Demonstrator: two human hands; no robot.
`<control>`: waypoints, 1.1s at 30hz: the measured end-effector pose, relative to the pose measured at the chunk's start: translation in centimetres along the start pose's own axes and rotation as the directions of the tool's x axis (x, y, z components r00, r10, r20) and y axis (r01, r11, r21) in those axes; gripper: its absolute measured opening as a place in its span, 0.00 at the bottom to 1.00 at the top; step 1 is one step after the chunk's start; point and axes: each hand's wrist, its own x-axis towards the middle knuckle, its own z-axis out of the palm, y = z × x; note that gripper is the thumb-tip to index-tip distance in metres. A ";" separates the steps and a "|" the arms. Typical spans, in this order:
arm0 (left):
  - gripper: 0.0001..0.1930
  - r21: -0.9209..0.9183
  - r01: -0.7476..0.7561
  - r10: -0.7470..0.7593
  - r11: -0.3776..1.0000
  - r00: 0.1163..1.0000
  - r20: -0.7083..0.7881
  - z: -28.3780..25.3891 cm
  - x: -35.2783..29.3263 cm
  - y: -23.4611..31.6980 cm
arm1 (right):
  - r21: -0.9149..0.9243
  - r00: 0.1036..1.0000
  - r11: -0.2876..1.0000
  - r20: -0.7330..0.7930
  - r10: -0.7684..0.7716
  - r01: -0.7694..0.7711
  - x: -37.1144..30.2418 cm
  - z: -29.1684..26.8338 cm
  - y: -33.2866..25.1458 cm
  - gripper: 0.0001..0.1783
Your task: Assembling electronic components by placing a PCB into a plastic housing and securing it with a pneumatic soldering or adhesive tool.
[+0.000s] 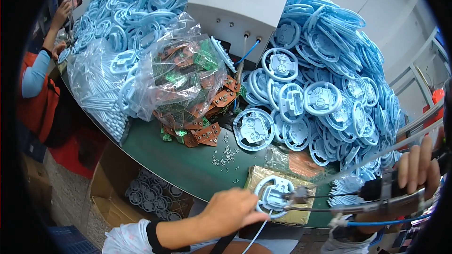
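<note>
A light-blue plastic ring-shaped part (281, 186), like a toy steering wheel, lies on a yellowish block (301, 217). My left hand (230, 210) grips its left rim between thumb and fingers. A thin white stick or cord (256, 238) runs down from the part's lower edge. My right hand (419, 168) is wrapped round a black powered screwdriver (374, 189) held sideways on a metal arm (358, 205). The screwdriver's shaft points left, and its tip end reaches the middle of the part. The exact contact is too small to make out.
Piled wheels (325, 99) stand at the right, others (141, 0) at the far left. Bagged circuit boards (188, 84), white sticks (101, 94) and loose screws (226, 156) lie on the green table (165, 160). Behind stands a grey machine (235, 11); below, a carton (110, 202). Another person's arm (37, 73) shows left.
</note>
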 end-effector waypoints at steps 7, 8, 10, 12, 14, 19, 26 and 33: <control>0.11 -0.249 0.024 0.022 0.968 0.983 0.181 0.3 -1.6 2.2 | -0.152 0.994 0.987 -0.088 -0.069 0.055 -3.4 -4.9 0.2 0.31; 0.10 -0.181 0.027 0.010 0.983 0.979 0.201 -2.5 -1.2 2.4 | -0.165 0.988 0.986 -0.147 -0.049 0.024 -3.9 -4.9 0.1 0.31; 0.07 0.222 0.165 -0.233 0.961 0.914 0.332 -9.0 -1.6 3.1 | -0.147 0.980 0.989 -0.200 -0.025 -0.004 -4.3 -6.2 1.2 0.31; 0.07 0.545 0.094 -0.349 0.833 0.855 0.385 -13.6 -4.1 3.5 | -0.126 0.970 0.992 -0.243 -0.026 -0.005 -4.1 -6.5 1.4 0.30; 0.05 0.771 0.090 -0.420 0.631 0.875 0.242 -14.1 -3.6 2.5 | -0.284 0.950 0.959 -0.298 -0.095 0.007 -3.8 -6.4 0.9 0.30; 0.05 0.686 0.117 0.106 0.718 0.956 -0.273 -9.5 1.0 -2.3 | -0.364 0.905 0.932 -0.397 -0.154 -0.001 -1.8 -4.2 1.8 0.32; 0.12 0.731 0.172 0.154 0.661 0.921 -0.356 -6.5 4.2 -8.2 | -0.526 0.909 0.849 -0.376 -0.180 -0.050 0.9 -5.7 2.7 0.31; 0.11 0.184 0.121 -0.038 0.975 0.915 -0.402 -5.3 3.5 -3.4 | -0.485 0.915 0.869 -0.387 -0.113 -0.098 3.0 -7.1 3.4 0.31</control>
